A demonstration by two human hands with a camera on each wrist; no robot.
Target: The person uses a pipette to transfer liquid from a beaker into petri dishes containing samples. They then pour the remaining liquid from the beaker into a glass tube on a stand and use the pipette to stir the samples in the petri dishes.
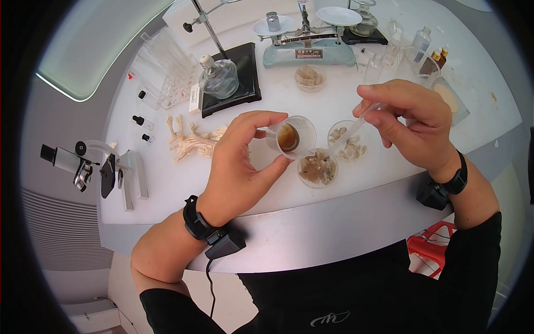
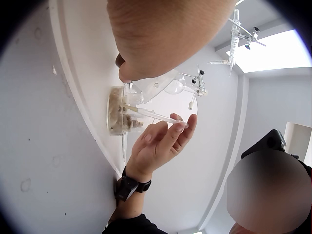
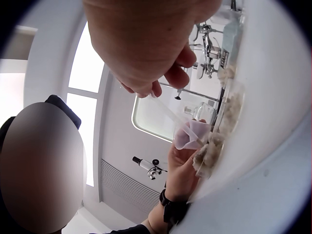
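My left hand holds a clear plastic beaker tilted, its thumb and fingers round the wall. Brown liquid lies inside it. Between the thumb and fingers of my right hand is a translucent plastic dropper, slanting down to the left. Its lower end reaches the round clear dish of brown-stained, pale chunks, just below the beaker's mouth. In the left wrist view, the dropper points in among those chunks. A second dish of paler chunks stands right behind, partly under the dropper.
Behind stand a third dish of chunks, a balance and a glass burner-like bottle on a black stand base. Pale branching pieces lie beside my left hand. A microscope is at far left; several bottles stand right.
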